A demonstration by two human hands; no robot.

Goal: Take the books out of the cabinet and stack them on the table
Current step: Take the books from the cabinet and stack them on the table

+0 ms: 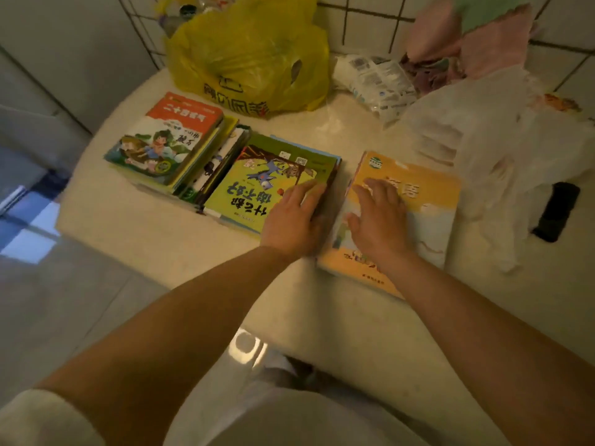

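Three piles of books lie on the pale round table [135, 226]. At the left is a stack topped by an orange-and-white book [164, 136]. In the middle a green-covered book [257, 185] tops a second stack. To the right lies an orange-yellow book [428, 204] on its own pile. My left hand [294, 220] rests flat with straight fingers on the green book's right edge. My right hand [378, 217] lies flat, fingers spread, on the orange-yellow book's left part. No cabinet is in view.
A yellow plastic bag [251, 56] stands at the table's back. White packets [376, 82] and a white plastic bag [483, 149] crowd the back right, beside a black object [557, 210]. Pink and green cloths [476, 30] hang on the tiled wall. Floor shows at the left.
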